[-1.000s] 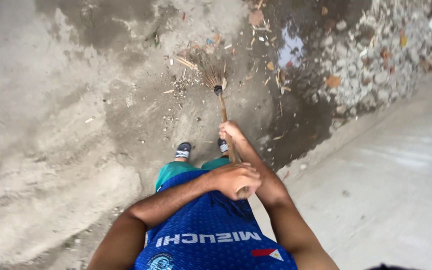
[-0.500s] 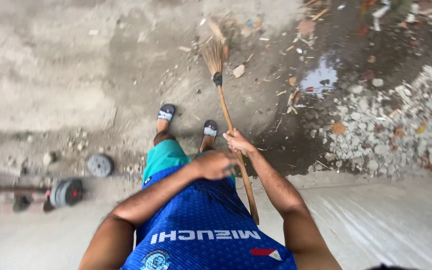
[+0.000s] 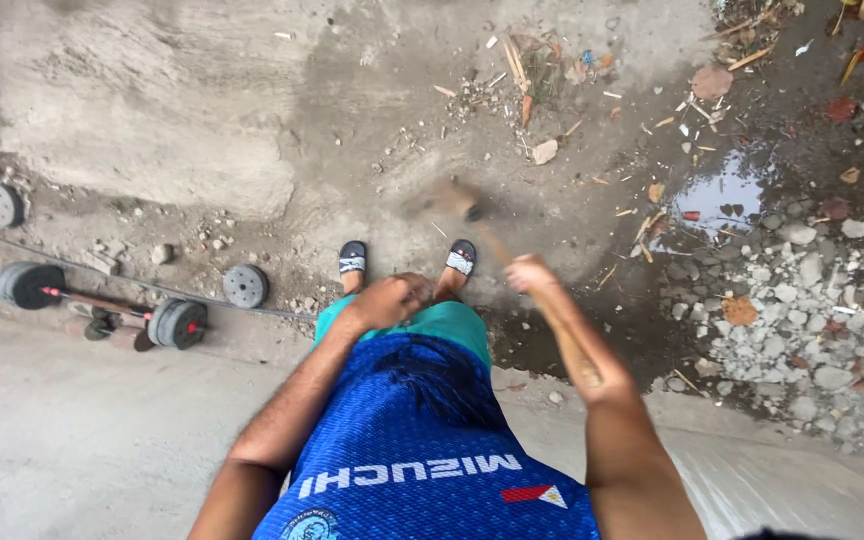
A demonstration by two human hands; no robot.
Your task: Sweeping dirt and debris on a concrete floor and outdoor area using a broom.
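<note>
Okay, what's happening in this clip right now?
A person in a blue jersey is sweeping rough concrete ground with a stick broom, its head blurred just ahead of their sandalled feet. The right hand grips the handle low down; the left hand is closed near the waist. Twigs and scraps lie ahead, a puddle to the right, a dumbbell to the left.

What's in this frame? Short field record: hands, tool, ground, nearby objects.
right hand: gripped on the broom handle
left hand: closed at the waist; contact with the handle unclear
broom head: motion-blurred, low over the ground in front of the sandals
ground: bare concrete, wet patch and puddle to the right
debris: twigs and leaves ahead, rubble stones at right
nearby: barbell with weight plates at left
</note>
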